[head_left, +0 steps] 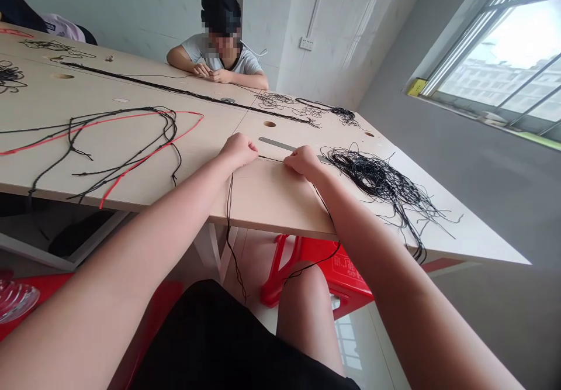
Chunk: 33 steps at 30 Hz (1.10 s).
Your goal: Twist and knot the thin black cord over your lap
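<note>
Between my two hands a short stretch of thin black cord (270, 158) runs nearly straight, just over the table edge area. My left hand (240, 150) is closed in a pinch on its left end, and my right hand (303, 161) pinches the right end. Loose tails of the cord hang from both hands past the table's front edge toward my lap. Behind my right hand lies a flat metal ruler (277, 143), partly covered by that hand. Just right of it spreads a big tangled bundle of black cords (372, 171).
Looped black cords (169, 124) and a red cord (193, 122) lie on the wooden table (210, 203) at left. A long black cord bundle (184, 90) crosses the middle. Opposite sits a person (223, 57) handling a cord. A red stool (350, 276) stands below.
</note>
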Motion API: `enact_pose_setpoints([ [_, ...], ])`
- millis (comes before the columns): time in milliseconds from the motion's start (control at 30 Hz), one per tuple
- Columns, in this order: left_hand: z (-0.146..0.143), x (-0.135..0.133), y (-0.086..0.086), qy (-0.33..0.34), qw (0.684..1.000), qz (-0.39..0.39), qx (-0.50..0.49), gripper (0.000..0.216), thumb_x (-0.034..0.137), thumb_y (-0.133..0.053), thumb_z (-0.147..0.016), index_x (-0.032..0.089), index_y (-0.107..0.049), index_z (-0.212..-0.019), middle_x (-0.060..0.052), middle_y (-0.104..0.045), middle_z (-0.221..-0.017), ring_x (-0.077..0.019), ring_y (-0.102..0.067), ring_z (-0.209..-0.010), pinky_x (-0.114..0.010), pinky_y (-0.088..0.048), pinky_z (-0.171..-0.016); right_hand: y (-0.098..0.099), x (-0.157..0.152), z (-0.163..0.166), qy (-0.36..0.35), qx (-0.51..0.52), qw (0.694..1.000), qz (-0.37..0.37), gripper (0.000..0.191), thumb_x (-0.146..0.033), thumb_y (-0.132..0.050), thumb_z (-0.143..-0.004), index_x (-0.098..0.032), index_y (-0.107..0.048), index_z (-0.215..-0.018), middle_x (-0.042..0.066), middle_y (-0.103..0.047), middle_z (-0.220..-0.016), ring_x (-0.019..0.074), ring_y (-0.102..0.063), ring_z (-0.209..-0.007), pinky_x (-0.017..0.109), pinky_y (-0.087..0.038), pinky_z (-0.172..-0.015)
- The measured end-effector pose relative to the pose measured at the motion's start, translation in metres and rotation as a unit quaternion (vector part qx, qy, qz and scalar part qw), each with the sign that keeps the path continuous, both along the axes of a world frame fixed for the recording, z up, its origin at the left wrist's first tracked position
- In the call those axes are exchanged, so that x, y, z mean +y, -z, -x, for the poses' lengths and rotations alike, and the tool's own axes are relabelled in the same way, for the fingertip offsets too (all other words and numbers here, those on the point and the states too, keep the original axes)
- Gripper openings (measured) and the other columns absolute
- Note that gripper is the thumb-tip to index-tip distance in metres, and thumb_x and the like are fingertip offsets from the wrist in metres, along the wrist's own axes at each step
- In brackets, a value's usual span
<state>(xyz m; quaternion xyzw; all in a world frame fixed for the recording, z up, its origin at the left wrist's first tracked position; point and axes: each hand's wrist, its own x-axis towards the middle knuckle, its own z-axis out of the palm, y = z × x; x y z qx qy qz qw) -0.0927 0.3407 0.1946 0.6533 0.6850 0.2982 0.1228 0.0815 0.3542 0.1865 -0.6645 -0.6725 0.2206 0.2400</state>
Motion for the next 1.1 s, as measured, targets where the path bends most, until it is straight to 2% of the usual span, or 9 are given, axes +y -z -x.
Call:
enact_pose_setpoints([
  [167, -0.001, 0.001, 0.001, 0.000, 1.000, 0.009, 0.003, 0.012, 0.014, -0.064, -0.055, 0.018, -0.068, -0.066, -0.003, -0.068, -0.073, -0.0186, -0.062, -0.073, -0.026, -0.048, -0.074, 0.001, 0.001, -0.001, 0.003, -0.002, 1.000, -0.009, 0.020, -0.015, -0.055, -0.063, -0.021, -0.038, -0.053, -0.003, -0.037, -0.051, 0.0102, -0.031, -0.047, 0.025, -0.027, -0.043],
  [367, -0.002, 0.000, 0.003, -0.003, 1.000, 0.009, -0.005, 0.014, 0.012, -0.063, -0.054, 0.018, -0.068, -0.065, -0.004, -0.069, -0.075, -0.0187, -0.061, -0.073, -0.026, -0.048, -0.069, 0.003, 0.001, -0.001, -0.002, -0.003, 1.000, -0.011, 0.015, -0.015, -0.055, -0.065, -0.021, -0.043, -0.057, -0.001, -0.042, -0.054, 0.0114, -0.035, -0.049, 0.026, -0.030, -0.045],
  [600, -0.003, 0.002, 0.004, -0.004, 1.000, 0.007, -0.001, 0.014, 0.012, -0.062, -0.053, 0.019, -0.068, -0.064, -0.003, -0.068, -0.073, -0.0193, -0.061, -0.073, -0.026, -0.048, -0.068, 0.004, 0.001, -0.001, -0.003, -0.013, 1.000, -0.019, 0.020, -0.013, -0.054, -0.065, -0.021, -0.039, -0.055, -0.003, -0.035, -0.051, 0.0102, -0.028, -0.047, 0.026, -0.027, -0.044],
  [967, -0.003, 0.005, 0.006, -0.009, 1.000, 0.015, 0.012, 0.017, 0.012, -0.061, -0.053, 0.020, -0.067, -0.066, -0.003, -0.069, -0.078, -0.0187, -0.062, -0.075, -0.024, -0.047, -0.065, 0.006, -0.001, 0.002, -0.016, -0.019, 0.999, -0.046, 0.017, -0.012, -0.053, -0.065, -0.020, -0.043, -0.054, -0.001, -0.043, -0.053, 0.0118, -0.036, -0.050, 0.026, -0.030, -0.047],
  [1100, -0.002, 0.002, 0.003, -0.003, 0.999, 0.026, 0.034, 0.021, 0.014, -0.061, -0.056, 0.021, -0.069, -0.074, -0.004, -0.070, -0.085, -0.0197, -0.062, -0.078, -0.025, -0.047, -0.070, 0.000, -0.011, 0.002, -0.025, -0.004, 0.998, -0.050, 0.016, -0.012, -0.053, -0.066, -0.019, -0.045, -0.054, -0.002, -0.043, -0.053, 0.0096, -0.034, -0.049, 0.024, -0.028, -0.046],
])
